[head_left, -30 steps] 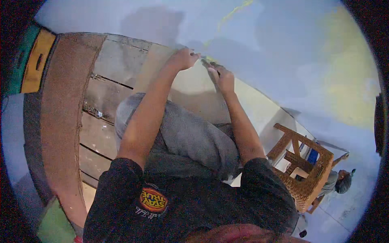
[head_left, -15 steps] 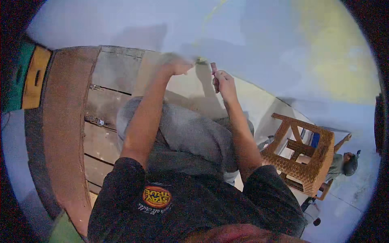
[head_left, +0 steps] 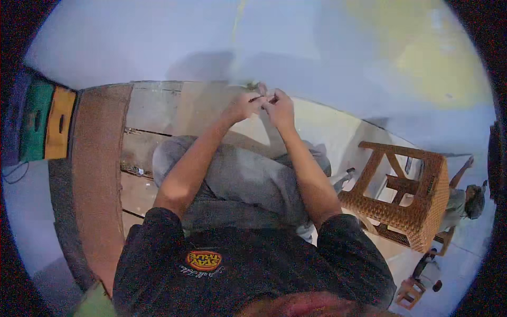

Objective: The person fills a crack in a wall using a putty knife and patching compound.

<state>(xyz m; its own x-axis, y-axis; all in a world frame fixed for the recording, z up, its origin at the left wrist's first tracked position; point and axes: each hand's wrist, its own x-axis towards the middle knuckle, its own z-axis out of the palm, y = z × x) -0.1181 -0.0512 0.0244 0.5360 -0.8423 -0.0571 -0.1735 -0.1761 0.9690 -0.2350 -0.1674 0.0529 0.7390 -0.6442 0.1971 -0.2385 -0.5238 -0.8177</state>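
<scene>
Stick [head_left: 262, 88]: slim, dull reddish-brown, located at the fingertips, left of the stool [head_left: 404, 195] and farther than it from the wearer's shirt [head_left: 248, 282]. Right hand [head_left: 280, 109]: thumb and forefinger pinch the stick. Left hand [head_left: 240, 108]: fingers drawn together, tips just beside the right hand's, a dark sliver [head_left: 255, 99] showing there. Whether these fingers also grip the stick, I cannot tell; blur hides the contact.

Materials: stool brown, with a woven texture and an angular, open-sided frame. Boards [head_left: 140, 153], left of the stool, grey and scuffed, with dark gaps. Strip [head_left: 97, 174], farther left of it, flat, reddish-brown, uneven along one edge. Crates [head_left: 57, 140], farther left again, yellow and green, with dark slots. Trousers [head_left: 248, 169], left of the stool, grey, creased cloth.

Changes: compared with the frame half a second earlier, the hands are closer together and the stick is more covered by fingers. More of the crates is in view; the stool appears slightly farther right.

Markings: shirt, black cloth, carries a rounded red-and-yellow print with lettering and pale script beneath.
</scene>
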